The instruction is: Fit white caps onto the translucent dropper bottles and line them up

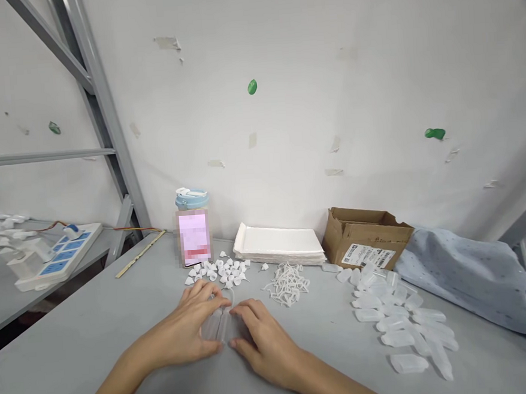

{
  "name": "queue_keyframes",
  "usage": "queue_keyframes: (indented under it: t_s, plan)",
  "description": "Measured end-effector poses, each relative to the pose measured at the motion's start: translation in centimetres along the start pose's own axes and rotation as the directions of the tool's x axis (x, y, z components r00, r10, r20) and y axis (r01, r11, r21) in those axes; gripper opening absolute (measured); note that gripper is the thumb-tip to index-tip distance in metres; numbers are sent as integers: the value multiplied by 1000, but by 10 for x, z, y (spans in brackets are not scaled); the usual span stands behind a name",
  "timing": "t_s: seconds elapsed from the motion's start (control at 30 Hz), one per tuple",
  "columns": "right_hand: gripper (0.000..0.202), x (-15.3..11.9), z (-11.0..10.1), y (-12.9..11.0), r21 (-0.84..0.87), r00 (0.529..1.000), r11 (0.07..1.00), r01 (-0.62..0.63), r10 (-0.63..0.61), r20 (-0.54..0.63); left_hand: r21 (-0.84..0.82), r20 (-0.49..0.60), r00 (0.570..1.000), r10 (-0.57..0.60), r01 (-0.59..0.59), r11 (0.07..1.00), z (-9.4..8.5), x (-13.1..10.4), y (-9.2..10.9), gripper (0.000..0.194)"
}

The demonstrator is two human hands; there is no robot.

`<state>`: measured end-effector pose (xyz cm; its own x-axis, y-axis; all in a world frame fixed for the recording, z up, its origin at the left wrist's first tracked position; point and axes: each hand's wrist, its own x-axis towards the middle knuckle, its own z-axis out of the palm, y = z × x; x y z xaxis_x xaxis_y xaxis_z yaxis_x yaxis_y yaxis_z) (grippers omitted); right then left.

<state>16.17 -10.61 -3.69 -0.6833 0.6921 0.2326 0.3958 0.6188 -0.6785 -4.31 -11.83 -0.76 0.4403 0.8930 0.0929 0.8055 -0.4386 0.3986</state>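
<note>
The picture is bright, with soft light over the white wall (289, 51) and grey table (118, 321). Faint, fuzzy shadows lie by the left hand (193, 328) and right hand (267, 347). The see-through piece (226, 327) between them is hard to make out. The sides look stretched. The top right corner goes dark. Little squares blur the pink card (194, 235).

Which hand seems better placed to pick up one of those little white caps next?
Probably the left hand: it reaches closer to the white caps, while the right hand lies farther from them. Both are at the clear plastic piece between them.
</note>
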Motion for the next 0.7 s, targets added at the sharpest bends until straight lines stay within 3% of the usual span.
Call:
queue_keyframes:
  t_s: [0.33, 0.7]
  plan:
    - [35, 6, 7, 3, 6, 999, 1000, -29, 29, -30, 7, 86, 995, -51, 51, 999, -2, 0, 1, 42]
    - [37, 5, 4, -2, 17, 997, 997, -73, 73, -21, -47, 122, 987, -103, 110, 993, -10, -3, -1, 56]
